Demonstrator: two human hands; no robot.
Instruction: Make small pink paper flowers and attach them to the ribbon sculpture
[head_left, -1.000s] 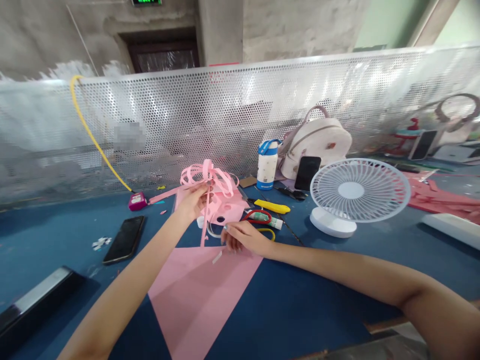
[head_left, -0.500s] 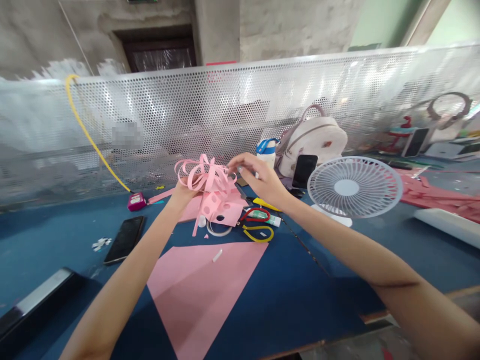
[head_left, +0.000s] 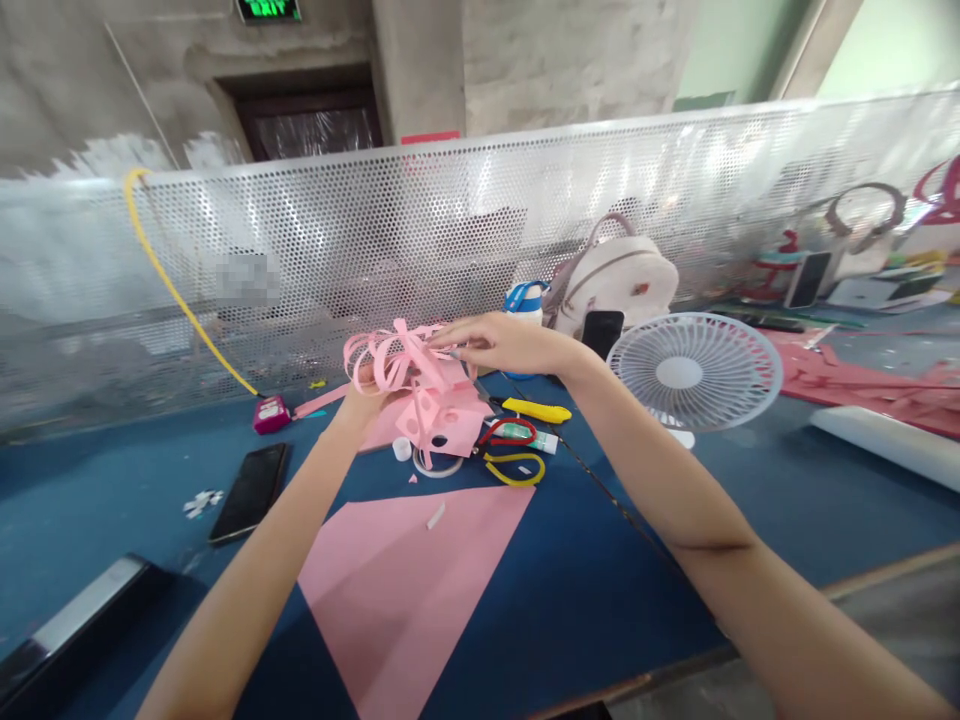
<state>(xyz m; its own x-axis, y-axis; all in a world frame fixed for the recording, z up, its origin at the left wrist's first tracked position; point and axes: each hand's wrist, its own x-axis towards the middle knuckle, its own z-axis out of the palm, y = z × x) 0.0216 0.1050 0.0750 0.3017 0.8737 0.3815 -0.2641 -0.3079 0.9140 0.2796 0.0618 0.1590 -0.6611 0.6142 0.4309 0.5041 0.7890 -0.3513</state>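
A bow-like bunch of looped pink paper strips is held up above the table. My left hand grips it from below, its fingers partly hidden by the loops. My right hand lies over the right side of the loops, fingers stretched out and touching the strips. Just under the bunch is a pink paper piece with round holes. A yellow utility knife, scissors with a red and yellow handle and a green-and-white tube lie nearby.
A large pink paper sheet lies in front, a small white piece on it. Left are a phone and a magenta tape measure. A white fan, backpack and bottle stand right, before a perforated metal screen.
My right hand has moved left and flattened over the loops, its fingers more stretched out. The bunch has shifted slightly, with my left hand still on it. The camera view has tilted up a little.
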